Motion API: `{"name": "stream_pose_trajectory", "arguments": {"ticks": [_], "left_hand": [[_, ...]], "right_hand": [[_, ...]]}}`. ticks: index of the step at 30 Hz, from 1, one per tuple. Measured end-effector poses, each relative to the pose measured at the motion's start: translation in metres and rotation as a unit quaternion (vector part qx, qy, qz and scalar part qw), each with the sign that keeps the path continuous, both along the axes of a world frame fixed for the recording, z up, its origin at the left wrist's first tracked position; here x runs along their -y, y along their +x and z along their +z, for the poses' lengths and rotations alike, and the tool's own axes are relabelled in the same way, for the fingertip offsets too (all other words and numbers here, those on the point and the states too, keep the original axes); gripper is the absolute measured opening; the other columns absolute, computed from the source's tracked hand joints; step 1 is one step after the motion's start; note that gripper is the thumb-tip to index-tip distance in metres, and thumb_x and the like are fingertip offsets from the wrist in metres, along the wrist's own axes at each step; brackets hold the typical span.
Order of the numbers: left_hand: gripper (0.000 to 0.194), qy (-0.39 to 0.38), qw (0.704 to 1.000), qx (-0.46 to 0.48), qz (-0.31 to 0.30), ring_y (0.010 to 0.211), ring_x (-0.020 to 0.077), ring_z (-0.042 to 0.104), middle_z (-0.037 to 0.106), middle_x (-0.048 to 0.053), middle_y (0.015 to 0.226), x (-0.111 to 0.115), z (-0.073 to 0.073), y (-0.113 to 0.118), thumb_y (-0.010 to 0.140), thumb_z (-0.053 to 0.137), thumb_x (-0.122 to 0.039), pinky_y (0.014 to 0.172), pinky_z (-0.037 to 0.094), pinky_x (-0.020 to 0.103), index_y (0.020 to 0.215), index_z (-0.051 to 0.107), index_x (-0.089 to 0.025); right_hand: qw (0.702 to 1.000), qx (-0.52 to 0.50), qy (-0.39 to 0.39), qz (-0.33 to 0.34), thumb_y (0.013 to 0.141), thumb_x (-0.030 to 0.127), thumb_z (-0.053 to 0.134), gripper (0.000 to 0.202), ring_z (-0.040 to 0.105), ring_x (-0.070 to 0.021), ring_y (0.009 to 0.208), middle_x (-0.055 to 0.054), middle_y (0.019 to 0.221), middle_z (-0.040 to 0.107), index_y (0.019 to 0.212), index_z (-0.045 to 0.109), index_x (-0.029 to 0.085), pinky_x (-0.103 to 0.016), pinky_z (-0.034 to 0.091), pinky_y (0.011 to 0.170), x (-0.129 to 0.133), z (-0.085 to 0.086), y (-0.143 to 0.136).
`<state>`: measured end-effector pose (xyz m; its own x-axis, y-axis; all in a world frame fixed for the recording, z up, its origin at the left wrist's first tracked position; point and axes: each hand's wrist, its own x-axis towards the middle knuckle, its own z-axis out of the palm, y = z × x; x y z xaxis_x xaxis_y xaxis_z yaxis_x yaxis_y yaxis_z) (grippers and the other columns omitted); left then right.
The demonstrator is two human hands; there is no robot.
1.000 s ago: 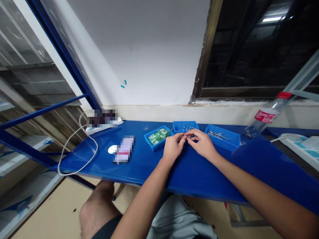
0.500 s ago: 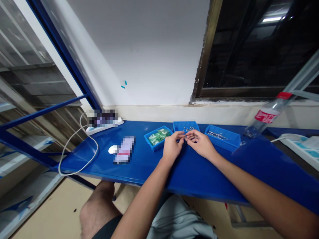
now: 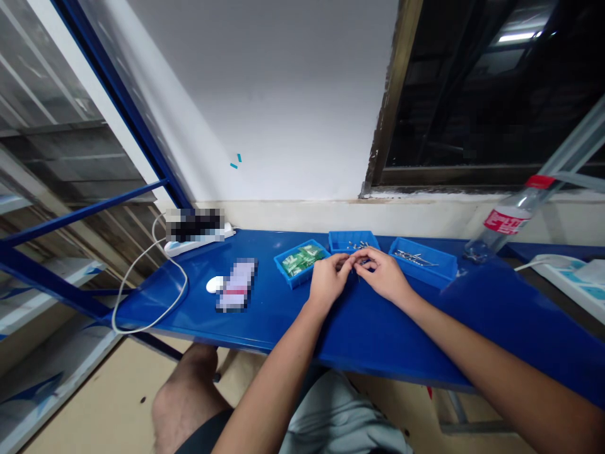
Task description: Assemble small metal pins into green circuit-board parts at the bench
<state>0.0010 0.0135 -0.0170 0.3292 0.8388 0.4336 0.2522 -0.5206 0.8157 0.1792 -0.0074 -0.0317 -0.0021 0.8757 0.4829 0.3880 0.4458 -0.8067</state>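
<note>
Above the blue table (image 3: 283, 315), my left hand (image 3: 329, 275) and my right hand (image 3: 380, 272) meet at the fingertips. Both are closed in a pinch around something small and thin, too tiny to make out. Just behind them is a blue bin (image 3: 347, 239) with small metal parts (image 3: 362, 245). Left of my left hand stands a blue bin (image 3: 293, 282) of green-and-white pieces (image 3: 302, 258). To the right of my right hand, another blue bin (image 3: 437, 273) contains thin metal rods (image 3: 413, 257).
A blurred-out phone-like object (image 3: 237, 284) and a white round item (image 3: 214, 285) lie on the left. Farther back are a white power strip (image 3: 201, 240) and a looping cable (image 3: 182, 265). At right stand a plastic bottle (image 3: 505, 221) and another white strip (image 3: 562, 274).
My fingertips have drawn slightly closer together, with the right fingers curled a little more. The bins and other objects have stayed in place.
</note>
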Motion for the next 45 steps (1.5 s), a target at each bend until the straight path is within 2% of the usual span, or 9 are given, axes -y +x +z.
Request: {"name": "stream_pose_trajectory", "arguments": {"ticks": [6,12,18,22,26,30,36,40,45], "left_hand": [[0.015,-0.001,1.0,0.005,0.002,0.092,0.0207,0.081,0.083,0.006,0.103,-0.0043,-0.0049,0.0011,0.094,0.069,-0.011,0.092,0.066,0.035,0.104,0.078,-0.019],[0.04,-0.001,0.999,0.047,-0.023,0.102,0.0194,0.08,0.082,0.009,0.112,-0.005,-0.0064,0.0019,0.088,0.064,0.005,0.097,0.065,0.036,0.121,0.071,-0.018],[0.037,0.005,0.999,0.054,-0.009,0.097,0.0197,0.081,0.081,0.01,0.111,-0.0027,-0.003,0.0016,0.092,0.064,-0.005,0.091,0.066,0.034,0.127,0.068,-0.018],[0.017,0.002,1.0,0.02,0.012,0.09,0.0208,0.081,0.083,0.008,0.103,0.0007,0.0011,0.0013,0.099,0.065,-0.023,0.087,0.066,0.033,0.112,0.075,-0.018],[0.02,-0.01,1.0,-0.006,-0.003,0.087,0.0224,0.081,0.084,0.005,0.097,0.0007,0.0009,0.0007,0.1,0.066,-0.034,0.085,0.066,0.032,0.102,0.08,-0.02],[0.018,-0.017,1.0,-0.002,-0.007,0.093,0.0227,0.081,0.084,0.006,0.105,-0.0022,-0.0028,0.0005,0.099,0.066,-0.024,0.09,0.066,0.034,0.109,0.08,-0.02],[0.019,-0.017,1.0,0.006,-0.004,0.093,0.0215,0.081,0.083,0.008,0.106,-0.0044,-0.005,0.0009,0.093,0.069,-0.012,0.092,0.066,0.037,0.108,0.079,-0.018],[0.029,-0.009,1.0,0.02,-0.008,0.097,0.0201,0.081,0.083,0.007,0.109,-0.0045,-0.0049,0.0011,0.089,0.066,-0.001,0.095,0.065,0.036,0.111,0.077,-0.018],[0.021,-0.003,1.0,0.022,0.006,0.094,0.0205,0.081,0.083,0.007,0.105,-0.0014,-0.0002,0.0008,0.097,0.065,-0.015,0.09,0.064,0.033,0.115,0.076,-0.018]], "right_hand": [[0.997,-0.058,-0.045,-0.011,0.093,0.044,0.071,0.024,0.075,-0.0227,0.09,-0.007,0.099,0.076,0.104,0.07,0.023,-0.035,0.064,0.075,-0.0026,-0.0049,-0.0001],[0.997,-0.068,-0.042,-0.01,0.085,0.043,0.077,0.027,0.072,-0.0212,0.084,-0.007,0.093,0.074,0.1,0.069,0.022,-0.035,0.063,0.073,-0.0044,-0.0054,-0.0008],[0.999,-0.034,-0.03,-0.006,0.087,0.032,0.072,0.025,0.069,-0.0188,0.082,-0.006,0.094,0.071,0.109,0.072,0.022,-0.032,0.062,0.07,-0.0036,-0.0039,-0.0002],[1.0,-0.002,-0.009,-0.021,0.087,0.029,0.068,0.017,0.068,-0.0187,0.081,-0.007,0.096,0.071,0.101,0.075,0.022,-0.033,0.063,0.073,-0.0013,-0.0003,0.0002],[0.999,-0.029,-0.019,-0.014,0.086,0.027,0.069,0.015,0.072,-0.0194,0.082,-0.006,0.097,0.074,0.1,0.072,0.022,-0.033,0.063,0.073,0.0008,0.0018,0.0002],[1.0,-0.019,-0.014,-0.01,0.088,0.031,0.069,0.015,0.073,-0.0204,0.085,-0.007,0.105,0.075,0.1,0.072,0.023,-0.035,0.064,0.076,0.0015,0.0017,-0.0008],[0.998,-0.052,-0.037,-0.023,0.09,0.043,0.073,0.023,0.074,-0.0234,0.09,-0.008,0.098,0.076,0.102,0.07,0.023,-0.037,0.063,0.075,-0.0007,-0.0013,-0.0012],[0.998,-0.048,-0.036,-0.018,0.086,0.038,0.076,0.024,0.072,-0.0212,0.085,-0.007,0.094,0.074,0.102,0.069,0.022,-0.035,0.062,0.072,-0.0029,-0.0042,-0.0014],[0.999,-0.004,-0.028,-0.018,0.087,0.029,0.069,0.022,0.068,-0.0187,0.081,-0.006,0.095,0.071,0.107,0.072,0.022,-0.032,0.06,0.07,-0.0022,-0.003,-0.0005]]}}
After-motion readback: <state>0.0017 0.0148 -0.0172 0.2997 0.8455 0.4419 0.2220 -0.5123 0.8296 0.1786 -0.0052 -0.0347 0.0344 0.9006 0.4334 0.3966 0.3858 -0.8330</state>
